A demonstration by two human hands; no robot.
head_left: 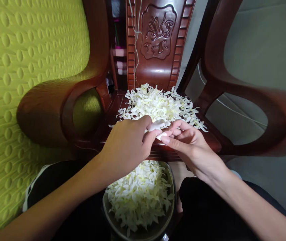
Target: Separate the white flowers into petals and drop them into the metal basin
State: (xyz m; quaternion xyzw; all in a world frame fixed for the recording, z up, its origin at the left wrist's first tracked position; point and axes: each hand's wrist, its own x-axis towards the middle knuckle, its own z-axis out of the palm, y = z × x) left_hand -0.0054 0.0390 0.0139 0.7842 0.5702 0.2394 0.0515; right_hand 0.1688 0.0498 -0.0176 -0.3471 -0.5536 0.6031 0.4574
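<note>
White petal pinched between left hand and right hand, above the bowl.

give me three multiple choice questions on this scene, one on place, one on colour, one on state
1. Where does the bowl sit?
A. on the chair seat
B. low down, between the person's knees
C. on the green cushion

2. What colour are the petals heaped on the chair?
A. red
B. purple
C. white to pale yellow

3. What are the left hand and the right hand doing?
A. both pinch one white flower piece between them
B. both lie flat and open on the seat
C. one holds a knife

Answers:
1. B, the bowl shows below the seat's front edge, between the dark-clad legs.
2. C, the heap is white with a pale yellow tint.
3. A, the fingertips of both hands meet on the same white piece above the seat edge.
</note>
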